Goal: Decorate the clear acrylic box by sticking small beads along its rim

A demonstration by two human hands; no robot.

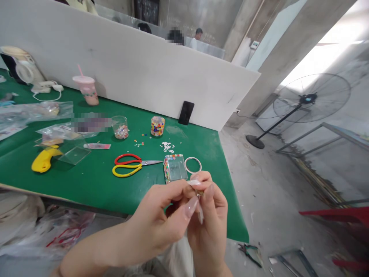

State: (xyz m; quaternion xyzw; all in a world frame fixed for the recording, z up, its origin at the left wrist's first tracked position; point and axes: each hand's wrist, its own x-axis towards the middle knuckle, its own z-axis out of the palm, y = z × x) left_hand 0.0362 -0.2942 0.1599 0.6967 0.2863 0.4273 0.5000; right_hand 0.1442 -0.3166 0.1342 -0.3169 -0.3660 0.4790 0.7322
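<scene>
My left hand (165, 215) and my right hand (211, 209) meet over the table's front edge, fingertips pinched together. Between them is a tiny yellowish thing, mostly hidden by the fingers and nails; its kind I cannot make out. Just beyond the fingers lies a transparent box (177, 170) with small coloured pieces along two of its sides. A thin pale ring (186, 165) is beside it. Left of the box, scissors (135, 165) with one red and one yellow handle rest with their tip towards it. Small white pieces (167, 146) are scattered behind the box.
On the green table (100, 188) stand a transparent cup of small pieces (121, 130), a colourful round container (158, 127) and a pink tumbler (88, 90). A yellow tool (43, 161) lies left. A phone (186, 112) leans on the white partition (129, 69). Pliers (250, 254) lie below right.
</scene>
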